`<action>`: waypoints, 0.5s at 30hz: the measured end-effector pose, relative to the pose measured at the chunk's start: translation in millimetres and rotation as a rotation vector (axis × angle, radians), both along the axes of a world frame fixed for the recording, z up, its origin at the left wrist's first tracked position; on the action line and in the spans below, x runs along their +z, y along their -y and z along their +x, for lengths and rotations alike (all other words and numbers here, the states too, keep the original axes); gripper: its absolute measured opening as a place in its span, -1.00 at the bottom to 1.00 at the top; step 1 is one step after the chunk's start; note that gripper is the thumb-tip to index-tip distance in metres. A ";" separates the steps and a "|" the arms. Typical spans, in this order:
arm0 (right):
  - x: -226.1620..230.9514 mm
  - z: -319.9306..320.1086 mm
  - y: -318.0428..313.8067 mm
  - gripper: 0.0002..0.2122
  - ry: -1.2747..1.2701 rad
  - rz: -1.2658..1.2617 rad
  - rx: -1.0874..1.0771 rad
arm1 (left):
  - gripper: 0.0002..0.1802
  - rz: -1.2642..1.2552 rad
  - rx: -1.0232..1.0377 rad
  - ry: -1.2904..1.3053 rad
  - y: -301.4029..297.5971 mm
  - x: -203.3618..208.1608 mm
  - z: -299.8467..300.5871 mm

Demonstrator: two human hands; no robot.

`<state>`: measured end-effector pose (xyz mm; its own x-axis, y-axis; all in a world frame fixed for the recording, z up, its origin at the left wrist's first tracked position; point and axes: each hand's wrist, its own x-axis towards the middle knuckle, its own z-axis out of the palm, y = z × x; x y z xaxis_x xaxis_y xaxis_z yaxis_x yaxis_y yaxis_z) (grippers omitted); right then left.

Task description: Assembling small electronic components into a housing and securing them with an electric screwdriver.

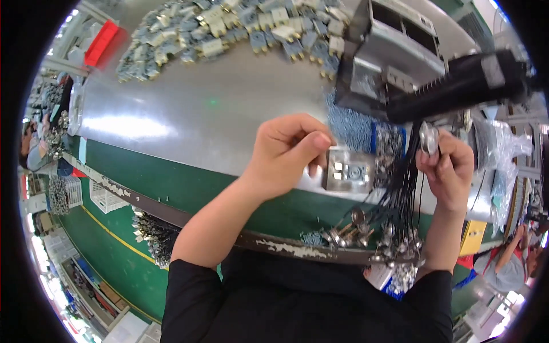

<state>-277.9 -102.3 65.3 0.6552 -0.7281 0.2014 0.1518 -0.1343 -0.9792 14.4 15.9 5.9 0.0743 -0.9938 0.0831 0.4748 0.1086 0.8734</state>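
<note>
pinching a small round silvery part (429,138) at its fingertips, the right hand (447,171) is curled shut on it, holding it up just above the desk (189,108) edge. thin black wires (403,188) hang below the part, their long axis running down toward a cluster of similar metal pieces (354,231) at the desk's near rim. the small square metal fixture (347,170) lies to the left of that hand, between the two hands, and the left hand (286,151) is nearer, touching its left edge; fingers bent, thumb pressed to the forefinger, though i cannot tell whether it grips anything. behind the fixture sit a blue pile of tiny parts (350,127) and a dark machine (423,63). farther back, a heap of grey-blue and cream plugs (240,28); a red bin (102,41) far left; clear plastic bags (503,154) at right.
</note>
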 end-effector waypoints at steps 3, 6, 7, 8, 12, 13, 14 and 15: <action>3.2 6.5 -5.8 -0.67 -0.031 -0.033 0.008 | -0.86 -0.170 0.068 0.558 5.3 1.7 -2.0; 1.8 9.6 -2.9 -0.68 -0.055 -0.029 0.036 | -0.77 -0.180 0.030 0.710 6.8 1.4 -7.9; 0.9 9.8 -3.5 -0.69 -0.055 -0.028 0.057 | -0.77 -0.178 0.025 0.708 7.2 -0.7 -9.9; -0.1 9.3 -4.2 -0.69 -0.055 -0.025 0.053 | -0.74 -0.193 0.010 0.705 7.7 -3.1 -12.3; 0.2 3.6 -7.0 -0.71 -0.019 -0.031 0.038 | -0.72 -0.260 -0.032 0.764 12.7 -3.1 -22.4; 0.2 1.9 -7.1 -0.73 -0.013 -0.037 0.038 | -0.72 -0.262 -0.038 0.763 13.7 -4.9 -23.8; 0.5 1.0 -7.3 -0.73 -0.012 -0.037 0.031 | -0.74 -0.284 -0.021 0.819 15.0 -6.9 -25.2; 1.0 1.4 -7.6 -0.75 -0.013 -0.037 0.040 | -0.76 -0.308 -0.005 0.875 16.4 -7.5 -26.6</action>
<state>-276.5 -94.6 66.2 0.6860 -0.6938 0.2191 0.1454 -0.1643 -0.9756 -12.2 -0.5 -1.6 -0.1438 -0.9185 0.3684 -0.3386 0.3955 0.8538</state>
